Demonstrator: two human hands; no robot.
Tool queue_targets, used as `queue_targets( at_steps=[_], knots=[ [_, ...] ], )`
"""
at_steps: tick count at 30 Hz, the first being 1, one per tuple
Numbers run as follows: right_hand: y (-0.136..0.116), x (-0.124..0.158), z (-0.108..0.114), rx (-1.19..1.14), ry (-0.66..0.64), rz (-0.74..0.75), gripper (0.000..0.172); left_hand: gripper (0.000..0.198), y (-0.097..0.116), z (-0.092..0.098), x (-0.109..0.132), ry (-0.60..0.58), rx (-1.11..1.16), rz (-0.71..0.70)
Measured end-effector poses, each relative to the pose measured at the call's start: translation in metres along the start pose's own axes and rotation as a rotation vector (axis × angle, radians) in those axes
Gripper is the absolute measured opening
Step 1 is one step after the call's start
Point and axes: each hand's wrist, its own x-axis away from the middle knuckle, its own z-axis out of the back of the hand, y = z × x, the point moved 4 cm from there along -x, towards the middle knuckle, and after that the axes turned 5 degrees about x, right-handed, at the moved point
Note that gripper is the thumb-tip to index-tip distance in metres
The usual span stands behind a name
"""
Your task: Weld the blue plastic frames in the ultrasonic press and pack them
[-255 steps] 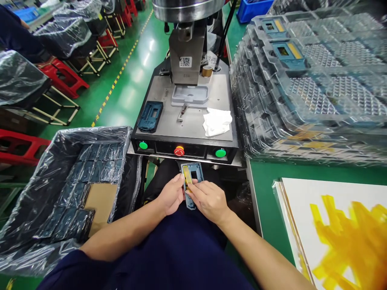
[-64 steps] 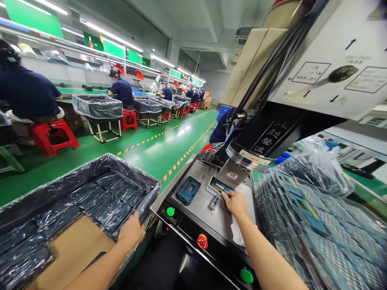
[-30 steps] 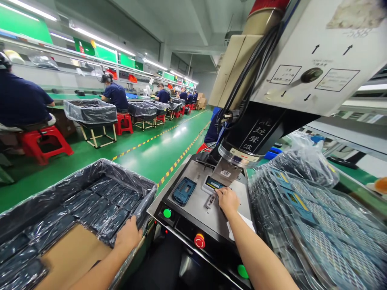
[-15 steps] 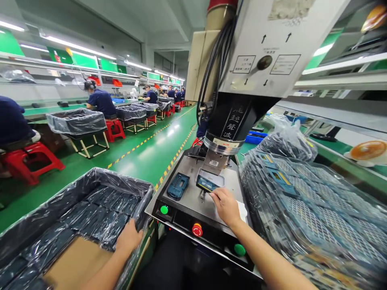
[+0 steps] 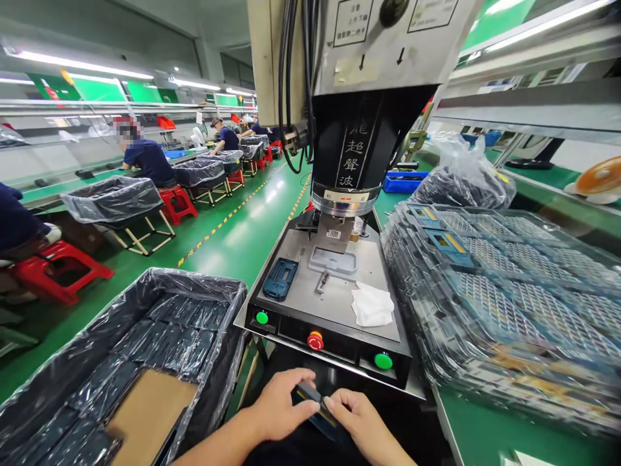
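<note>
You've got a dark blue part [image 5: 310, 402] low in view, tilted, just below the front edge of the welder base and pinched between both hands. Left hand [image 5: 279, 406] holds one end, with fingers over the top. Right hand [image 5: 356, 419] holds the other end, with fingertips [image 5: 330, 402] on the part. The grip is narrow, with the hands close together.

Ahead is the ultrasonic welder [image 5: 344, 142], its head raised above a steel plate [image 5: 339, 310]. On the plate: a grey fixture [image 5: 332, 262] under the head, a second dark blue part [image 5: 280, 278] to the left, a small metal piece [image 5: 323, 281] just in front of the fixture, and a white cloth [image 5: 372, 305] to the right. The front panel has two green buttons [image 5: 262, 317] and a red button [image 5: 315, 340].

On your left is a plastic-lined bin [image 5: 194, 285] of dark parts with cardboard [image 5: 148, 414] on top. On your right, stacked clear trays [image 5: 499, 304] sit on a green surface [image 5: 485, 427]. Co-workers [image 5: 148, 155] sit along the line further back.
</note>
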Motion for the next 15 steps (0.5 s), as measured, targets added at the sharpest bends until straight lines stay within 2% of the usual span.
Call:
queue_targets(
  at_steps=[3,6,10,15],
  knots=[
    [0.001,0.002,0.002,0.141,0.061,0.05,0.042,0.031,-0.006,-0.008,-0.006,0.028,-0.055,0.15],
    [-0.003,0.007,0.006,0.321,0.106,0.079,0.032,0.034,-0.019,-0.012,-0.007,0.058,0.061,0.255],
    [-0.006,0.009,0.001,0.442,0.068,0.038,0.03,0.036,-0.029,-0.015,-0.002,0.023,0.14,0.3],
    [-0.006,0.007,-0.004,0.457,0.028,0.056,0.034,0.035,-0.033,-0.012,0.002,0.04,0.151,0.314]
  ],
)
